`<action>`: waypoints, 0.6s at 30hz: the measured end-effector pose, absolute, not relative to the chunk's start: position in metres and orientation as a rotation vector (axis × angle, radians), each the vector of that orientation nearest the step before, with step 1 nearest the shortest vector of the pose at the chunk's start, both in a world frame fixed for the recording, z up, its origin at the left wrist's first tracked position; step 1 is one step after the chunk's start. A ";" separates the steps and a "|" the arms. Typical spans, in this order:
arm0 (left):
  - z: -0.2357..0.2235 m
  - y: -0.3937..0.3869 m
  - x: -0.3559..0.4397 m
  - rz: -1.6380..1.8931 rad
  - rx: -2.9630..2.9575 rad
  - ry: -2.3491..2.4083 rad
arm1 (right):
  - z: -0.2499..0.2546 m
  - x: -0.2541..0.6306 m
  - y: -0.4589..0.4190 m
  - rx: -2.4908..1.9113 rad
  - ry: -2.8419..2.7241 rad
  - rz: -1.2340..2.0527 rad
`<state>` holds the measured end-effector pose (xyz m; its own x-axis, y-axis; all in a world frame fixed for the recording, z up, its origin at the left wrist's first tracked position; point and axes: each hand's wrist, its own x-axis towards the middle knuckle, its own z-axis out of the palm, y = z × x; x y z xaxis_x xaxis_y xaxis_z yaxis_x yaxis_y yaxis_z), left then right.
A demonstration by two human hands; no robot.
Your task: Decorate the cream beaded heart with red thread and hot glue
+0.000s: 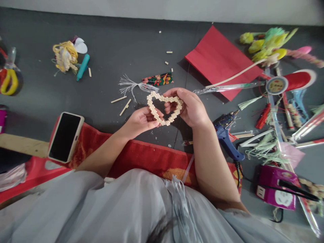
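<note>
A cream heart-shaped frame with a knobbly, beaded-looking surface (151, 107) is held up between both hands over the dark table. My left hand (142, 120) grips its lower left side, thumb in front and fingers curled behind. On the upper right lobe, my right hand (190, 105) is closed, with some fingertips showing through the heart's opening. Just beyond the heart lie a bundle of thin white strings (136, 85) and a floral fabric strip (159, 79). Short cream sticks (125, 107) rest left of the heart.
Red paper (220, 57) lies at the upper right, near a red-and-white spool (291, 82). A blue glue gun (226, 136) is beside my right forearm, with a purple power socket (275, 187) below. To the left are a phone (66, 136), a teal marker-like stick (83, 67) and yellow-handled scissors (9, 81).
</note>
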<state>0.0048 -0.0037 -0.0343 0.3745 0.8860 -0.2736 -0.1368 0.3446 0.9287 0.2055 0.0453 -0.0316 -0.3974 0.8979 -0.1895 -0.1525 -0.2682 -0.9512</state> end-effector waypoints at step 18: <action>-0.038 -0.004 0.004 0.894 0.954 0.947 | -0.035 0.203 0.045 -0.977 -1.096 1.810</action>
